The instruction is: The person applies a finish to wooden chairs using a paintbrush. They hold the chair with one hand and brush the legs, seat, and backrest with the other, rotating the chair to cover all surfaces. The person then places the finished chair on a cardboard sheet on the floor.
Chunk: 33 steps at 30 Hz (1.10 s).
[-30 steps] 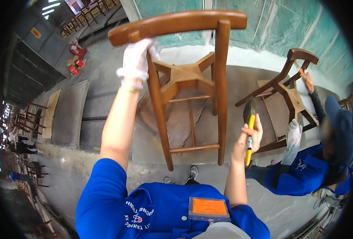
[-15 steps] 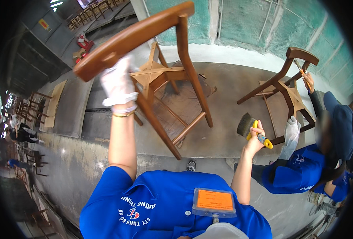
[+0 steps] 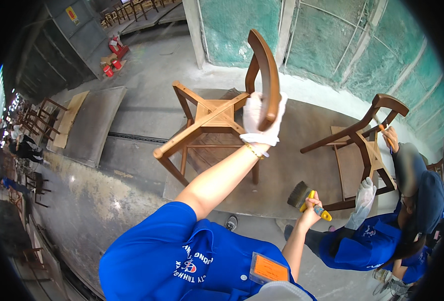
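My left hand (image 3: 263, 118), in a white glove, is closed around the back part of a brown wooden chair frame (image 3: 269, 75). The curved top rail rises at the right of the frame and hides some of my fingers. Where a seat would be, paler crossed bars (image 3: 213, 113) show, and the legs stand on a low brown platform. My bare right hand (image 3: 310, 210) grips a wide paintbrush (image 3: 298, 194) by its yellow handle. Its dark bristles point up and left, apart from the chair.
To the right, a co-worker in blue (image 3: 365, 248) holds a thin brush at a second wooden chair (image 3: 370, 145) on the same platform (image 3: 302, 120). A green-panelled wall (image 3: 327, 40) stands behind. Red containers (image 3: 113, 67) and flat boards (image 3: 94, 120) lie farther left.
My left hand has swung right with the chair's back, turning the chair so its top rail is now on the right. My right hand with the paintbrush has moved slightly left and nearer.
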### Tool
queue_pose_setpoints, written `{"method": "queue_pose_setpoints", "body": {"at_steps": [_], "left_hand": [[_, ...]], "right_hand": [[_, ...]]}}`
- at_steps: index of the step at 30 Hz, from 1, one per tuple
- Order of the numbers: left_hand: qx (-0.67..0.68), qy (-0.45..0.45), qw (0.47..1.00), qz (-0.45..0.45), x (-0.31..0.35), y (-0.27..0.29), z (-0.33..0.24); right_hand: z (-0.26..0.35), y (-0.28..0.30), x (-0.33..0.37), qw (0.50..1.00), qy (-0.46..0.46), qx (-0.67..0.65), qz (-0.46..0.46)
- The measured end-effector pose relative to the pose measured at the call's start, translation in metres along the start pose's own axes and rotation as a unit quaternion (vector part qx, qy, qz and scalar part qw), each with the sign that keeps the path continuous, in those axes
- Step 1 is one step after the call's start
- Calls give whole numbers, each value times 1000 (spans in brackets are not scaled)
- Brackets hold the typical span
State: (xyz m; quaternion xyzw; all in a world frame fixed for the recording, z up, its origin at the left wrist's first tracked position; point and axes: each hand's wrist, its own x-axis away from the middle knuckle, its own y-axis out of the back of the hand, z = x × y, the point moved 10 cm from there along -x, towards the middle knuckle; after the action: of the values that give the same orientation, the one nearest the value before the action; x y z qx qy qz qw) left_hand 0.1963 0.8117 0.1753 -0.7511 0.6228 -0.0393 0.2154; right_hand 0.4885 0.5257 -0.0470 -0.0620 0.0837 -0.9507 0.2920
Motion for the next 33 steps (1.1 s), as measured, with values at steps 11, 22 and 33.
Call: {"method": "queue_pose_setpoints", "body": {"at_steps": [11,22,33], "left_hand": [[-663,-65,725,173,25,176,-67],[-510,52,858,46,64,347,-7],[-590,129,790,107,12,352,-98]], "right_hand": [[-21,15,29,993,-73,-85,-49],[-63,-68,94,962,-172,-210,25],[253,-344,150,651,628,174,390]]}}
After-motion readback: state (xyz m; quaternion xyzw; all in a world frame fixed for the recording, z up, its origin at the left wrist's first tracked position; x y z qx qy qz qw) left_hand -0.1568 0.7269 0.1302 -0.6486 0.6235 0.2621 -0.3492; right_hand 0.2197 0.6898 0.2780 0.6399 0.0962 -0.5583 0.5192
